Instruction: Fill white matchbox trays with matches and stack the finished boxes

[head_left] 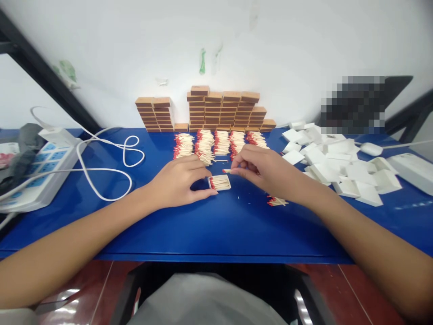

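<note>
A small white matchbox tray (229, 182) lies on the blue table, filled with red-tipped matches (219, 183). Thumb and forefinger of my left hand (181, 182) grip it round its left end. Just above its far right corner, my right hand (262, 168) pinches a match or a few matches (226, 171), red heads pointing left; the exact number is hidden by my fingers. Beyond both hands stand several heaps of matches (204, 146) in a row. A smaller loose bunch of matches (277, 201) rests below my right wrist.
Stacked brown matchboxes (213, 110) line the wall, with another stack (154, 115) to their left. White empty trays (338, 158) are piled at right, near a white adapter (371, 149). At left are a power strip (43, 167) and looping white cable (101, 169).
</note>
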Demonstrator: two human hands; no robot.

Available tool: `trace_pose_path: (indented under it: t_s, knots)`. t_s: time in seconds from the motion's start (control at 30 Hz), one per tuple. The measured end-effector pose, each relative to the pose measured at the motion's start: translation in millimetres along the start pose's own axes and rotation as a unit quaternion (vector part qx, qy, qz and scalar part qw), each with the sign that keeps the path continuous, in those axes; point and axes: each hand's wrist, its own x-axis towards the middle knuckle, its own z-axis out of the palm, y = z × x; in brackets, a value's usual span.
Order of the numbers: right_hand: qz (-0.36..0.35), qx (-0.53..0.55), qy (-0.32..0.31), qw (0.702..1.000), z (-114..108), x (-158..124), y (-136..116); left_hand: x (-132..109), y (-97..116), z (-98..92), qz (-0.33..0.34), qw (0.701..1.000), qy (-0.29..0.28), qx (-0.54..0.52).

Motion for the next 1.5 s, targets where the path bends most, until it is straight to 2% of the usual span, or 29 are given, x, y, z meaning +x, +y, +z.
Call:
trace_pose_path:
  t_s: [0.1,0.2,0.33,0.5,0.8,1.0,1.5]
  knots:
    - [-0.008,0.023,0.008,1.0,4.5,-0.2,-6.9,0.1,-0.6,0.6,-0.001,1.0,0.008,0.003]
    - [-0.002,0.03,-0.012,0.999,10.7,-1.4,-11.5,0.1,-1.0,0.9,-0.002,1.0,0.011,0.003]
    - [0.001,0.021,-0.027,0.999,20.0,-3.2,-11.6,0.4,-1.0,0.7,-0.005,1.0,0.011,-0.002]
    - [-0.01,0.006,-0.015,1.0,28.1,-3.1,-9.2,1.0,-0.2,0.6,-0.006,1.0,0.004,-0.021]
    - [-0.02,0.019,-0.018,0.999,20.6,-2.6,-12.5,0.5,0.3,0.4,-0.003,1.0,0.004,-0.017]
    - [0.004,-0.008,-0.018,1.0,26.1,-2.6,-9.4,1.8,1.7,0.5,-0.001,1.0,0.001,-0.029]
    - [-0.008,0.039,-0.01,0.999,30.6,-1.6,-10.2,0.9,1.5,-0.2,0.006,1.0,-0.005,-0.027]
